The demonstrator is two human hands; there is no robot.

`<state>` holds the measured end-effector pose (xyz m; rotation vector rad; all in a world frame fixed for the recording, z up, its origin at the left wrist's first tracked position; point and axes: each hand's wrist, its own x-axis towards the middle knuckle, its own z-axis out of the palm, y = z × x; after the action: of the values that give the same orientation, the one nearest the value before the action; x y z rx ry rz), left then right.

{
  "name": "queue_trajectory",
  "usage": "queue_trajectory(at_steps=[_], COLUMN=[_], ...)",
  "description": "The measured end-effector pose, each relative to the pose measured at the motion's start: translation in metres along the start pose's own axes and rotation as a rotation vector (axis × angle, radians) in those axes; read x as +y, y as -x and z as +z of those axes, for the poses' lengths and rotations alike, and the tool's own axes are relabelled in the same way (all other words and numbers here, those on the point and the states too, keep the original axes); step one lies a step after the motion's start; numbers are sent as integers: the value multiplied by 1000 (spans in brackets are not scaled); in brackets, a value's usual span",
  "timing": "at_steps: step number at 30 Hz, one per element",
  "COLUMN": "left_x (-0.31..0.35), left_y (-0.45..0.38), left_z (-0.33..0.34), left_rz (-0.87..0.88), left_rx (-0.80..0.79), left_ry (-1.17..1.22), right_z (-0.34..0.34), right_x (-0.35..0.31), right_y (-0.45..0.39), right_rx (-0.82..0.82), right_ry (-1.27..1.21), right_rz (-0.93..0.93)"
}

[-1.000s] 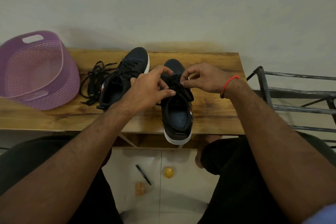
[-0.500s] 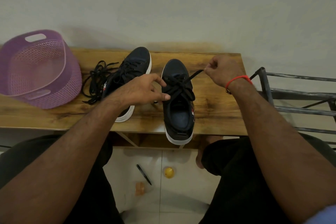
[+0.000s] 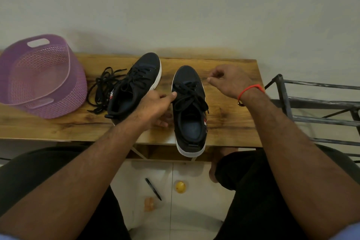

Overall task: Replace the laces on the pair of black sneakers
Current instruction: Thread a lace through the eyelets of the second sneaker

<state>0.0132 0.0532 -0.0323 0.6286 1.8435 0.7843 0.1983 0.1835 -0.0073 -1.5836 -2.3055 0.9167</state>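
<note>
Tabletop sneaker (image 3: 190,111) between both hands.

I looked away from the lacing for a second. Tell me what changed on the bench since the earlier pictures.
The right hand pulled the lace end out to the right, then let it go; it now hangs loosely curled and empty above the bench. The left hand left the knot and rests between the shoes, thumb against the right sneaker. The left sneaker, loose laces and purple basket stayed put.

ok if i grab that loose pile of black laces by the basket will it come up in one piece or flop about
The loose laces lie in tangled loops, so they are probably floppy and would dangle. Being tangled, they would likely lift as one clump. They look thin, so probably very light.
</note>
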Motion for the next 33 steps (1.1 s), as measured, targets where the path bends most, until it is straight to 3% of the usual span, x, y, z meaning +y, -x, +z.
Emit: queue_trajectory(at_steps=[2, 5, 9, 17, 20, 25, 30, 33], left_x=[1, 5, 16, 25, 25, 24, 22, 22], left_y=[-1, 1, 5, 8, 7, 5, 3, 5], left_z=[3, 6, 1, -9, -13, -13, -9, -9], left_rz=[128, 268, 396, 449, 505, 682, 589, 618], left_rx=[144, 284, 244, 226, 267, 334, 359, 295], left_ry=[75, 383, 722, 848, 775, 440, 403, 344], right_z=[0, 1, 3, 5, 4, 1, 1, 2], right_x=[0, 0, -1, -4, -6, -9, -10, -13], right_y=[0, 0, 1, 3, 4, 6, 7, 8], right_rx=[-6, -8, -16, -47, -64, -94, -110, -114], right_ry=[3, -1, 17, 34, 3, -41, -42, -47], right_rz=[-4, -28, -59, -91, -100, -141, -152, -164])
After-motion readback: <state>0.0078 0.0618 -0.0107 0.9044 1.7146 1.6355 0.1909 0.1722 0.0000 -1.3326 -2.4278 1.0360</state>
